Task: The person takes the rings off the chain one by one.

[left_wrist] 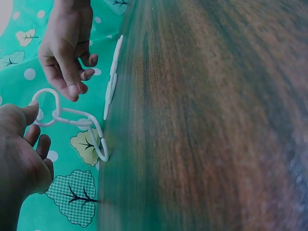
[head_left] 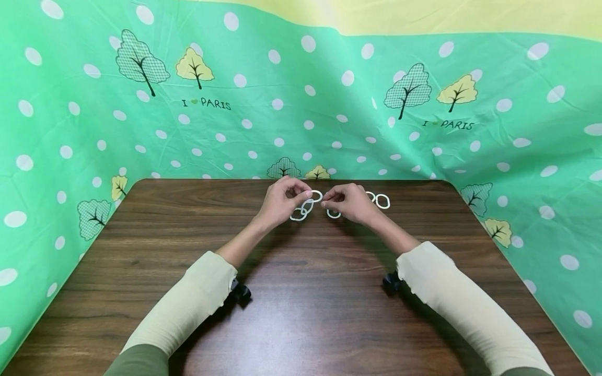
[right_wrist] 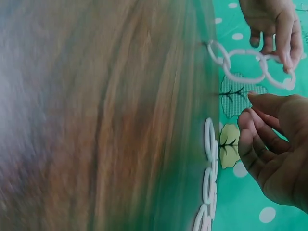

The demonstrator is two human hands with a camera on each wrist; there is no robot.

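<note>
My left hand pinches the top link of a short chain of white plastic links between thumb and fingers. The chain hangs from that link, its lowest link down at the tabletop. Just to the right is my right hand, thumb and fingers loosely bent, with nothing visible between the fingertips. Its fingertips are close to the held chain but apart from it. Below and beyond the right hand, more white links lie along the table; in the head view the hand hides some of them.
The brown wooden table ends at a far edge just behind the links. A green polka-dot cloth with printed trees hangs behind and beside it. Black wrist devices stick out under both sleeves.
</note>
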